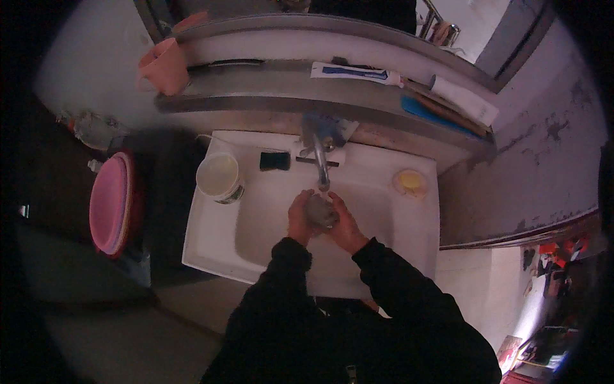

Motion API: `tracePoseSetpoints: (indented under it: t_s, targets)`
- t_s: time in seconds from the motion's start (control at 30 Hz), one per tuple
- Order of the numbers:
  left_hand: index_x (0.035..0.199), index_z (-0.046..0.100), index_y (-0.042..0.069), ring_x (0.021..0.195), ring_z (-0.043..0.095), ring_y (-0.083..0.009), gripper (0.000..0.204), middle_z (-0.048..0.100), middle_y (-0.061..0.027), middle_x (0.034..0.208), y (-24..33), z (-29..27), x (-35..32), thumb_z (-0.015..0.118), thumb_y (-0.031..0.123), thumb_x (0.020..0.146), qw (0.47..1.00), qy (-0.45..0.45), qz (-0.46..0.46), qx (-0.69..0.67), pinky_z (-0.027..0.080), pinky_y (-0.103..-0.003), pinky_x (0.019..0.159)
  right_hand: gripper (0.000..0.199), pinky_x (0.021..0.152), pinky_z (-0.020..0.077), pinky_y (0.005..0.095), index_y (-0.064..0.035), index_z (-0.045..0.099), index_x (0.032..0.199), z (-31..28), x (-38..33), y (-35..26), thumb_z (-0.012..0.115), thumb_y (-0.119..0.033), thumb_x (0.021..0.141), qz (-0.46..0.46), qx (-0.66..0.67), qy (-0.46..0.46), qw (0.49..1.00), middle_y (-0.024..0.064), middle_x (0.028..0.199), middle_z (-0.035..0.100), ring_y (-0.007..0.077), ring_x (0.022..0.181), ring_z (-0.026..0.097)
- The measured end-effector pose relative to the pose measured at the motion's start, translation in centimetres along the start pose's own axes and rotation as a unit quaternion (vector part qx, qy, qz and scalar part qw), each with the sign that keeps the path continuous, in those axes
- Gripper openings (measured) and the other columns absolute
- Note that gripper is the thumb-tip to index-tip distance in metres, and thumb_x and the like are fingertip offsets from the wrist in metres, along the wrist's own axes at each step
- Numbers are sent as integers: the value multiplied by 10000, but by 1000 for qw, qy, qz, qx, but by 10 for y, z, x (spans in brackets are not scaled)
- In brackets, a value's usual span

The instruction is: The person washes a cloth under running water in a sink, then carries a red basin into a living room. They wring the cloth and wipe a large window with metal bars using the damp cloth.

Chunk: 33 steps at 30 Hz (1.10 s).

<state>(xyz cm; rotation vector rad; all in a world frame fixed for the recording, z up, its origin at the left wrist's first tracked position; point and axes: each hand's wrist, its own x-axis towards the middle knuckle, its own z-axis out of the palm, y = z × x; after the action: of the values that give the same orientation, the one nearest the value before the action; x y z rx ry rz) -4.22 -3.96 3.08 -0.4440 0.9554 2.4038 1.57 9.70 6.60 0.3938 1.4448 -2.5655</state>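
Under the spout of the metal tap [321, 160], both my hands are together above the white sink [256, 224]. Between them sits a rounded grey thing [321, 214]; its kind is too blurred to tell. My left hand [299, 219] curls round its left side, while my right hand [346, 227] grips it from the right. The fingertips come up close beneath the tap's mouth. Whether water is running cannot be made out.
On the sink's rim stand a white tub [219, 176], a dark green sponge [275, 160] and a yellow soap in a dish [409, 182]. The shelf above holds a pink mug [166, 67] and a toothpaste tube [352, 73]. Pink basins [109, 203] hang at left.
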Motion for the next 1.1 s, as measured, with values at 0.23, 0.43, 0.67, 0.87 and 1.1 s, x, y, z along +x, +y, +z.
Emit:
tracePoseSetpoints:
  t_s: [0.23,0.43,0.67,0.87,1.1]
  targets:
    - [1190,581,71,1085,562,-405,457,564,-190,1220,-4,52,-50,669,379,864,567,59,443,692,492,-515,844,446,1070,412,354,-123,528,1287,0,21,1,417,-482,1046,107,264,-155,946,43,1305,576,213,1228,532]
    - [1059,574,64,919,650,-420,383,671,-217,1075,10,51,-53,651,400,893,709,130,266,640,524,-483,776,335,1028,441,331,-115,552,1249,9,26,14,441,-365,1056,71,131,-147,978,22,1197,596,172,1136,566]
    - [1173,602,94,901,666,-389,430,681,-200,1019,17,21,-30,594,445,925,685,-1,316,656,535,-438,806,306,890,477,315,-81,586,1169,20,17,-6,472,-335,1044,-33,-139,-110,984,5,1080,590,120,1005,552]
    - [1127,598,58,969,650,-368,322,660,-186,1065,36,12,-43,595,312,930,826,-1,117,551,500,-403,852,388,897,485,355,-72,629,1200,1,19,-30,441,-377,1051,-125,-393,-131,902,74,1070,627,192,1033,571]
    - [1107,524,78,1184,521,-248,311,492,-130,1295,71,-30,-74,682,74,839,660,-109,238,705,454,-368,973,410,878,462,322,-84,640,1178,-33,16,-42,414,-406,1066,-132,-408,-53,902,7,1009,618,139,995,538]
